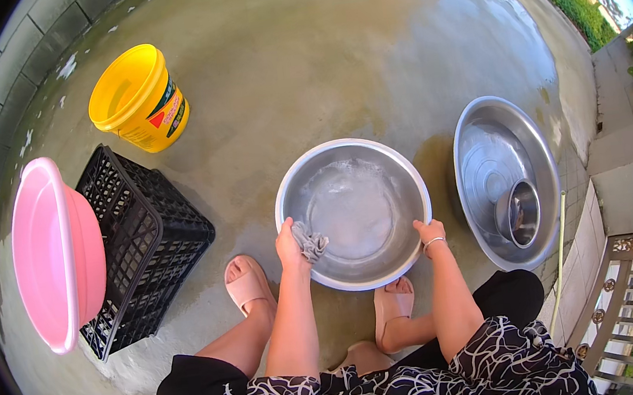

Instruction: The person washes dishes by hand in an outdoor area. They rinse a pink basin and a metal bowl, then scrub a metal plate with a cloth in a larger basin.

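A round metal basin (353,211) with a little cloudy, sudsy water in it is before me, between my feet. At its left rim my left hand (289,244) grips the edge and pinches a crumpled grey cloth (311,242) against the inner wall. My right hand (430,232), with a bracelet at the wrist, is closed on the right rim. Whether the basin rests on the floor or is lifted, I cannot tell. To the right lies a larger metal basin (488,137) holding a small metal bowl (520,214).
A pink plastic basin (86,253) sits on a black plastic crate (152,245) at the left. Behind them stands a yellow bucket (157,113). The concrete floor (302,70) looks wet. A pale green hose (559,263) runs along the right, near a tiled wall (620,192).
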Demonstrator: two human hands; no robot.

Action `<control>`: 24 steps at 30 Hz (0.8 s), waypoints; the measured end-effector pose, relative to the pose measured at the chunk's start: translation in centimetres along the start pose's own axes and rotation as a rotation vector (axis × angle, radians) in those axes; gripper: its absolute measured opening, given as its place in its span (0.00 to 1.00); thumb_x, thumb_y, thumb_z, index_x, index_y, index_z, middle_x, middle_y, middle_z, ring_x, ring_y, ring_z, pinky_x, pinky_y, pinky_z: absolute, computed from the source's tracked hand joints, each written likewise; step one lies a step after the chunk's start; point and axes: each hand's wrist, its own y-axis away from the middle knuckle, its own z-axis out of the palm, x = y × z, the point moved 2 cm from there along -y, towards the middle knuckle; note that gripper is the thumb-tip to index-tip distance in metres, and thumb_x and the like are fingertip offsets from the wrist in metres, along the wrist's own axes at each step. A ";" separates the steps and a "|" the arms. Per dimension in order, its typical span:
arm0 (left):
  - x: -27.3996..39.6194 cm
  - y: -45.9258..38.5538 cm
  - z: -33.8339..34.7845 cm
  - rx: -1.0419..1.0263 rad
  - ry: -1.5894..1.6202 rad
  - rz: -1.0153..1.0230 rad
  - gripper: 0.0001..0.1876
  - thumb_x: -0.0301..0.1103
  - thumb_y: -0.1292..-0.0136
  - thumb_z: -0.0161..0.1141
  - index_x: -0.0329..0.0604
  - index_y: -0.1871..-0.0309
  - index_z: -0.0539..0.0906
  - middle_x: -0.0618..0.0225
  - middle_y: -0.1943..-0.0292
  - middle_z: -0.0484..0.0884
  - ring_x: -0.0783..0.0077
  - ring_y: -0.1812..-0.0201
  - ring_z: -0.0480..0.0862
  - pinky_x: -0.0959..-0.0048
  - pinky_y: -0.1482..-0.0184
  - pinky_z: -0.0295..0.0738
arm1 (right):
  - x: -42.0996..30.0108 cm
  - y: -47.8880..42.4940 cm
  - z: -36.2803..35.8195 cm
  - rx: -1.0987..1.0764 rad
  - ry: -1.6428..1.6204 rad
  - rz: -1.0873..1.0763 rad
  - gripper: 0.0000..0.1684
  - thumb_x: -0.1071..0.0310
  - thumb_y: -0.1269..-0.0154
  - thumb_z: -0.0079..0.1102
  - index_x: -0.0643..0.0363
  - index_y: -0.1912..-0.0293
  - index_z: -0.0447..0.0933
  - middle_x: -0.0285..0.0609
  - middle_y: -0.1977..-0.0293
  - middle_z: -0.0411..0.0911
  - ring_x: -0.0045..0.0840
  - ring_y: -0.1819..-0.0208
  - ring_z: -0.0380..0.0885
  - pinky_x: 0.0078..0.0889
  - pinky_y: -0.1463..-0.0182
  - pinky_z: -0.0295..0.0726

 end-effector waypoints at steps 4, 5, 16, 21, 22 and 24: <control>1.5 1.2 -0.2 -0.087 0.086 -0.042 0.11 0.40 0.42 0.50 0.44 0.73 0.73 0.67 0.78 0.73 0.63 0.77 0.76 0.62 0.75 0.75 | -6.7 1.2 -1.4 -0.210 -0.377 -0.002 0.14 0.74 0.58 0.58 0.70 0.67 0.74 0.46 0.76 0.74 0.29 0.76 0.72 0.34 0.72 0.72; 2.1 1.9 0.7 -0.101 0.103 -0.036 0.11 0.41 0.42 0.50 0.44 0.72 0.73 0.67 0.78 0.73 0.63 0.77 0.76 0.62 0.75 0.75 | -9.0 1.5 -1.8 -0.226 -0.383 -0.023 0.14 0.74 0.59 0.57 0.71 0.68 0.74 0.46 0.77 0.74 0.29 0.77 0.71 0.33 0.72 0.70; 5.5 3.4 3.1 -0.145 0.278 -0.004 0.14 0.43 0.42 0.49 0.48 0.80 0.70 0.68 0.82 0.72 0.63 0.77 0.75 0.64 0.73 0.73 | -26.5 6.9 -2.2 0.012 0.103 -0.389 0.14 0.72 0.56 0.52 0.67 0.66 0.73 0.58 0.68 0.75 0.42 0.64 0.75 0.38 0.59 0.73; 3.6 2.1 2.3 -0.169 0.370 -0.084 0.14 0.43 0.43 0.49 0.49 0.81 0.70 0.69 0.83 0.71 0.62 0.77 0.74 0.63 0.73 0.72 | -30.5 11.9 -2.2 0.124 0.369 -0.725 0.11 0.69 0.52 0.50 0.63 0.67 0.74 0.59 0.66 0.75 0.48 0.61 0.74 0.44 0.56 0.73; 3.6 2.1 2.1 -0.162 0.372 -0.078 0.14 0.42 0.42 0.48 0.49 0.82 0.70 0.70 0.84 0.71 0.62 0.77 0.74 0.63 0.73 0.72 | -31.0 13.2 -1.9 0.097 0.399 -0.787 0.11 0.68 0.52 0.51 0.63 0.68 0.74 0.59 0.67 0.75 0.48 0.62 0.75 0.44 0.56 0.74; 3.6 2.1 2.0 -0.139 0.389 -0.087 0.14 0.42 0.42 0.47 0.49 0.82 0.69 0.70 0.84 0.71 0.61 0.78 0.74 0.62 0.73 0.72 | -31.4 14.1 -1.3 0.100 0.441 -0.918 0.10 0.68 0.53 0.53 0.63 0.68 0.73 0.58 0.71 0.76 0.48 0.64 0.75 0.45 0.59 0.74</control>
